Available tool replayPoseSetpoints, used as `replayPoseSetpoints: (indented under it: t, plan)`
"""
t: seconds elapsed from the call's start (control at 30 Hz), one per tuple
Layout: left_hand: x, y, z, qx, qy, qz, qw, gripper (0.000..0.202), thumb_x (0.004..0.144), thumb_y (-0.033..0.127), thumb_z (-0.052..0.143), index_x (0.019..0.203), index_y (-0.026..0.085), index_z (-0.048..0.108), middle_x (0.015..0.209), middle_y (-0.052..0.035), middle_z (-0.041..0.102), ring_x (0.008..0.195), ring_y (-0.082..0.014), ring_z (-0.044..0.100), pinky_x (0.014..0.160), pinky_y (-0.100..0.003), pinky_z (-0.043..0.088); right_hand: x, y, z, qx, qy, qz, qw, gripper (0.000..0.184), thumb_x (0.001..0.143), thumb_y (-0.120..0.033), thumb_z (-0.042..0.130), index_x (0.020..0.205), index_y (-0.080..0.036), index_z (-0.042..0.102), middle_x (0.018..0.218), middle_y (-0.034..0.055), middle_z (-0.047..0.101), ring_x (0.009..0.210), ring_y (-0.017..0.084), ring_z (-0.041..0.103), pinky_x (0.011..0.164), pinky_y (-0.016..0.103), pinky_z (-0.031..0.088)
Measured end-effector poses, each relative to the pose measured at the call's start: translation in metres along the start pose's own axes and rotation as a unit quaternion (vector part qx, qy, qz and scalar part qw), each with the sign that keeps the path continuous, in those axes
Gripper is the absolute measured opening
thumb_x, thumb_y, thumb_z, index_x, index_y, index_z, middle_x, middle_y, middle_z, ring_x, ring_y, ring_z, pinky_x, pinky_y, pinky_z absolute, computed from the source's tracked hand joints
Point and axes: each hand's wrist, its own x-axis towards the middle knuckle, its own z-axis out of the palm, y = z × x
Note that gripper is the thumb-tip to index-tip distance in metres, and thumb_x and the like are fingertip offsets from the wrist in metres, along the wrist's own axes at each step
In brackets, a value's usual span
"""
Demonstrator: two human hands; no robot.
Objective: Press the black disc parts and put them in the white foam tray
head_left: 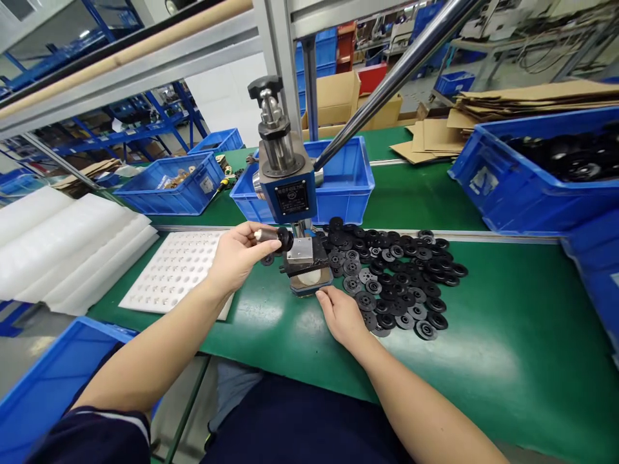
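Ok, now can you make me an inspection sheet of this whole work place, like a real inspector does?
Surface: green table, with shiny patches.
Things: press, standing upright; cylinder with a black disc at one end; white tray with rows of round holes, to the left.
Clutter: many loose discs, spread right of the press, lots of them overlapping.
Hands: left hand holds the cylinder; right hand is at the press's lower front, contact hard to tell.
Cables: nothing seen around the press.
Surroundings: blue bins, the one at the right holding black parts; cardboard beyond the table.
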Motion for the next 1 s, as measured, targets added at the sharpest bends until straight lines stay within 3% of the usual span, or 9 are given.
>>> replayPoseSetpoints:
  t: [0.17, 0.3, 0.5, 0.63, 0.73, 0.83, 0.9, 0.97, 1.0]
  plan:
    - [0.019, -0.014, 0.011, 0.056, -0.02, 0.044, 0.997, 0.034, 0.061, 0.036, 0.086, 0.072, 0.013, 0.063, 0.063, 0.0027, 0.06, 0.058, -0.0095, 0.055, 0.057, -0.021, 0.044, -0.001, 0.002, 0.003, -0.025, -0.009, -0.006, 1.0, 0.041, 0.102, -0.043, 0.034, 0.096, -0.017, 0.065, 0.085, 0.0067, 0.071, 0.08, 0.018, 0.068, 0.07, 0.027, 0.047]
    - [0.026, -0.021, 0.02, 0.131, -0.043, 0.096, 0.986, 0.03, 0.064, 0.033, 0.083, 0.084, 0.013, 0.07, 0.073, 0.0002, 0.065, 0.068, -0.0132, 0.06, 0.066, -0.024, 0.049, -0.001, 0.001, 0.002, -0.035, -0.011, -0.006, 0.999, 0.043, 0.102, -0.045, 0.033, 0.094, -0.017, 0.065, 0.084, 0.0067, 0.07, 0.079, 0.018, 0.068, 0.069, 0.027, 0.047]
    - [0.027, -0.016, 0.028, 0.092, -0.105, 0.031, 0.99, 0.033, 0.069, 0.038, 0.079, 0.087, 0.011, 0.073, 0.089, -0.0095, 0.076, 0.084, -0.0234, 0.07, 0.077, -0.035, 0.056, 0.003, -0.004, -0.002, -0.036, 0.018, -0.02, 0.999, 0.043, 0.101, -0.046, 0.036, 0.088, -0.017, 0.066, 0.075, 0.0053, 0.069, 0.071, 0.018, 0.066, 0.064, 0.027, 0.047]
    - [0.026, -0.019, 0.03, 0.041, -0.122, 0.026, 0.991, 0.034, 0.068, 0.035, 0.079, 0.091, 0.01, 0.072, 0.092, -0.0108, 0.076, 0.093, -0.0261, 0.071, 0.085, -0.038, 0.056, 0.008, -0.007, -0.014, 0.014, 0.097, -0.056, 0.994, 0.046, 0.099, -0.047, 0.038, 0.076, -0.019, 0.066, 0.064, 0.0037, 0.066, 0.057, 0.015, 0.061, 0.056, 0.026, 0.046]
    - [0.026, -0.022, 0.032, 0.039, -0.128, 0.029, 0.991, 0.028, 0.071, 0.028, 0.076, 0.091, 0.01, 0.072, 0.092, -0.01, 0.076, 0.093, -0.0256, 0.071, 0.087, -0.038, 0.055, 0.016, -0.021, -0.038, 0.048, 0.187, -0.06, 0.979, 0.046, 0.098, -0.048, 0.041, 0.072, -0.019, 0.065, 0.057, 0.0028, 0.061, 0.05, 0.014, 0.057, 0.051, 0.026, 0.046]
    - [0.028, -0.026, 0.033, 0.054, -0.122, 0.028, 0.991, 0.022, 0.073, 0.023, 0.073, 0.09, 0.01, 0.071, 0.091, -0.0091, 0.077, 0.09, -0.0248, 0.071, 0.086, -0.037, 0.055, 0.032, -0.058, -0.077, 0.072, 0.28, -0.076, 0.954, 0.04, 0.097, -0.048, 0.046, 0.079, -0.018, 0.066, 0.065, 0.0043, 0.063, 0.054, 0.014, 0.057, 0.051, 0.027, 0.047]
    - [0.028, -0.029, 0.035, 0.069, -0.115, 0.033, 0.99, 0.02, 0.074, 0.023, 0.073, 0.091, 0.011, 0.071, 0.091, -0.0085, 0.077, 0.089, -0.0246, 0.071, 0.086, -0.036, 0.055, 0.045, -0.096, -0.109, 0.101, 0.323, -0.129, 0.932, 0.039, 0.096, -0.052, 0.048, 0.098, -0.018, 0.066, 0.082, 0.0072, 0.066, 0.065, 0.015, 0.061, 0.055, 0.028, 0.05]
    - [0.028, -0.031, 0.036, 0.084, -0.107, 0.042, 0.99, 0.018, 0.075, 0.023, 0.072, 0.091, 0.013, 0.072, 0.09, -0.0076, 0.077, 0.089, -0.0242, 0.072, 0.085, -0.035, 0.056, 0.057, -0.135, -0.143, 0.131, 0.344, -0.218, 0.904, 0.051, 0.092, -0.062, 0.049, 0.121, -0.021, 0.059, 0.106, 0.0092, 0.064, 0.083, 0.019, 0.065, 0.057, 0.029, 0.05]
    - [0.027, -0.032, 0.036, 0.089, -0.104, 0.048, 0.989, 0.017, 0.076, 0.023, 0.072, 0.091, 0.014, 0.072, 0.09, -0.0071, 0.077, 0.089, -0.024, 0.072, 0.085, -0.034, 0.056, 0.063, -0.152, -0.159, 0.127, 0.324, -0.227, 0.91, 0.058, 0.093, -0.065, 0.044, 0.132, -0.023, 0.052, 0.121, 0.01, 0.058, 0.098, 0.022, 0.064, 0.065, 0.032, 0.052]
